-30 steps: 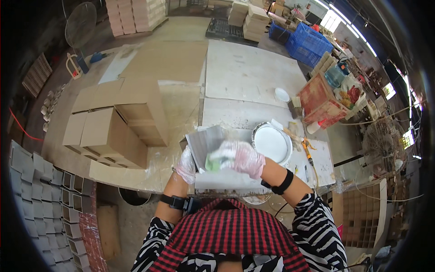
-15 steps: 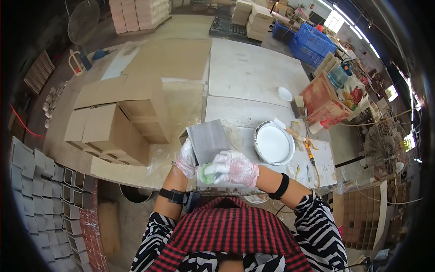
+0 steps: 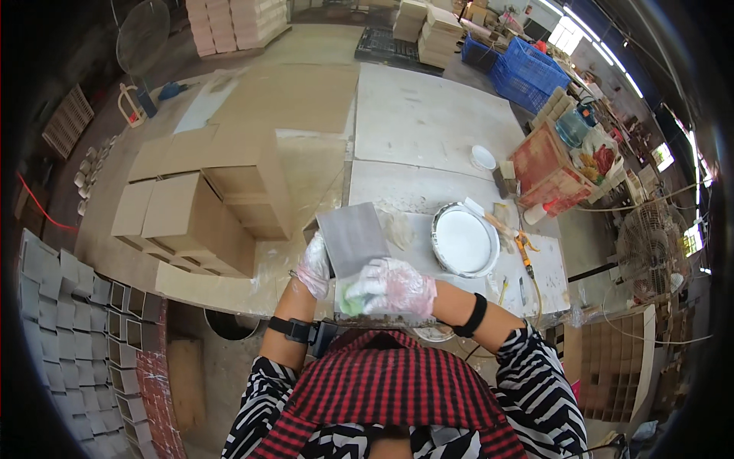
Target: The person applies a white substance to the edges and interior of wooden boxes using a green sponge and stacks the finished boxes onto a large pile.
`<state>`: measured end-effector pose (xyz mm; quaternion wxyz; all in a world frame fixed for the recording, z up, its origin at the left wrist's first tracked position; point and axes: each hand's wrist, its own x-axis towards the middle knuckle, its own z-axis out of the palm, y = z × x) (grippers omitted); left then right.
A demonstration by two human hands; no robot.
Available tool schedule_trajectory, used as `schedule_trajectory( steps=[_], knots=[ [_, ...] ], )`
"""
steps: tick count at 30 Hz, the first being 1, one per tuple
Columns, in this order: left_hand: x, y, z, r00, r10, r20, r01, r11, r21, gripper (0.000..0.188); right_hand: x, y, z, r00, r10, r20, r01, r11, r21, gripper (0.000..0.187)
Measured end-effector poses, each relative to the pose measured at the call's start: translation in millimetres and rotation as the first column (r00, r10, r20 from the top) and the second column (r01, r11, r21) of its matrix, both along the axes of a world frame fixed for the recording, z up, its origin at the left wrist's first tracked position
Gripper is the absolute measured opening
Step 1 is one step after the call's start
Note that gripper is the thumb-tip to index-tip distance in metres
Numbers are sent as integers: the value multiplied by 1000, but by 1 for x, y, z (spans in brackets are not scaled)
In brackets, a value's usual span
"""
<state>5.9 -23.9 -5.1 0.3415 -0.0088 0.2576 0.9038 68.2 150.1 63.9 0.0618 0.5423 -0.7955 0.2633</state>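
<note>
A grey-faced box (image 3: 353, 239) stands tilted at the front edge of the table, its side walls mostly hidden. Along its left edge, my left hand (image 3: 313, 268) is closed, in a thin clear glove smeared white. My right hand (image 3: 397, 288), gloved the same way, grips a pale green sponge (image 3: 352, 299) just below the box's lower edge. Fingers cover part of the sponge, and I cannot tell whether it touches the box. To the right of the box sits a round tub of white liquid (image 3: 462, 242), its rim coated in white.
Brown cardboard boxes (image 3: 172, 206) stand at the left of the table. Right of the tub lie a brush (image 3: 501, 226) and an orange-handled spray gun (image 3: 524, 249) with a hose. A small white bowl (image 3: 482, 157) is farther back. Several grey open boxes (image 3: 65, 321) are stacked at lower left.
My right hand and the sponge have dropped very slightly toward me, relative to the box. My left hand keeps its place on the box, and the whole view has shifted a little.
</note>
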Motion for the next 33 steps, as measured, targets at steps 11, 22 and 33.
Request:
schedule_trajectory(
  steps=[11, 22, 33],
  knots=[
    [-16, -8, -53, 946, -129, -297, 216, 935, 281, 42, -39, -2, 11, 782, -6, 623, 215, 942, -260, 29],
    [-3, -5, 6, 982, -3, -190, 20, 996, 88, 41, -34, 17, 55, 922, -283, 263, 352, 896, -271, 29],
    [11, -16, 31, 985, 171, 33, -171, 985, 10, 41, 25, 27, 3, 708, -285, 646, 329, 943, 55, 28]
  ],
)
